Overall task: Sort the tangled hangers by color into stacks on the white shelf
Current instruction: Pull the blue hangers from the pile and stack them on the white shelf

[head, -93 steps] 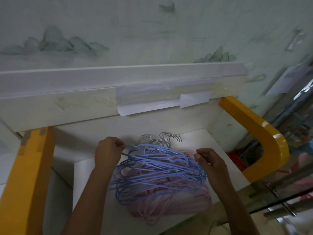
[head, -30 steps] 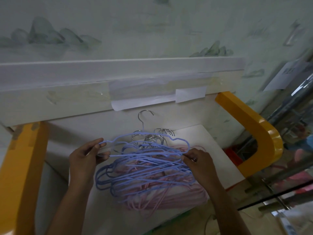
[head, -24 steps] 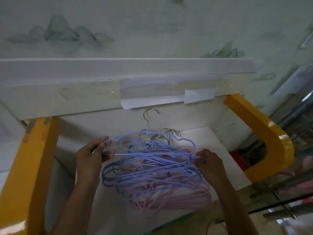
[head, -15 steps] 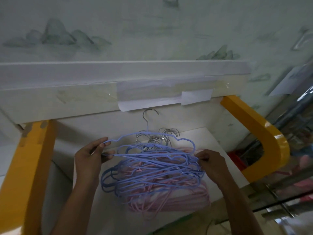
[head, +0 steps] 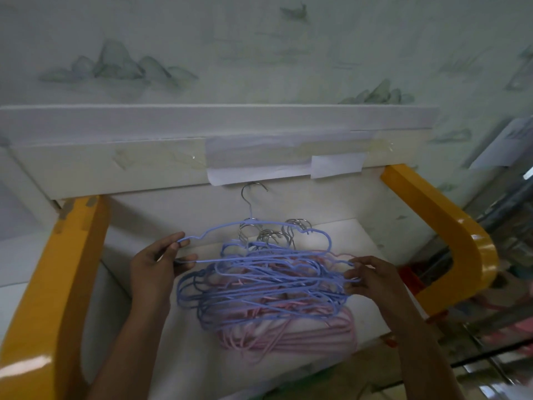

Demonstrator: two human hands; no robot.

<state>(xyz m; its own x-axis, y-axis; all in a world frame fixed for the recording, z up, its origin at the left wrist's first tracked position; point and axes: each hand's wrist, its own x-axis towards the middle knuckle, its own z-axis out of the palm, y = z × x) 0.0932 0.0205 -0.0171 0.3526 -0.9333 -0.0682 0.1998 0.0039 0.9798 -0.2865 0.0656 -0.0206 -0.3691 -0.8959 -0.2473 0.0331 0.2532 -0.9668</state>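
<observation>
R hand (head: 372, 280): near R side of the pile, fingers curled into the R ends of the blue wires, pinching them; which strands exactly, can't tell.
L hand (head: 154, 265): L side, thumb + fingers pinching the L end of the lifted blue hanger (head: 259, 226), index on the upper wire, thumb on the lower bar.
Pink hangers (head: 311, 339): bottom of the pile, flat on the shelf, sticking out at the near-R edge under the blue ones.
Blue tangle (head: 259, 293): heaped on top of the pink, wires crossed every way, spans btwn both hands.
Lifted blue hanger: raised above the tangle at its far side, tilted up, chrome hook (head: 251, 194) pointing up toward the back panel; its R shoulder curves down into the tangle near the R hand.
Other hooks (head: 288, 229): chrome cluster at far edge of pile, just behind the lifted hanger's top wire.
White shelf (head: 196, 356): holds the whole pile, mid-R of its surface.
Yellow frame (head: 57, 284): posts either side of the shelf, R one curved.
Paper strips (head: 336, 166): taped on the white beam above the shelf.
Wall (head: 259, 53): behind, pale w/ faint mountain print.
</observation>
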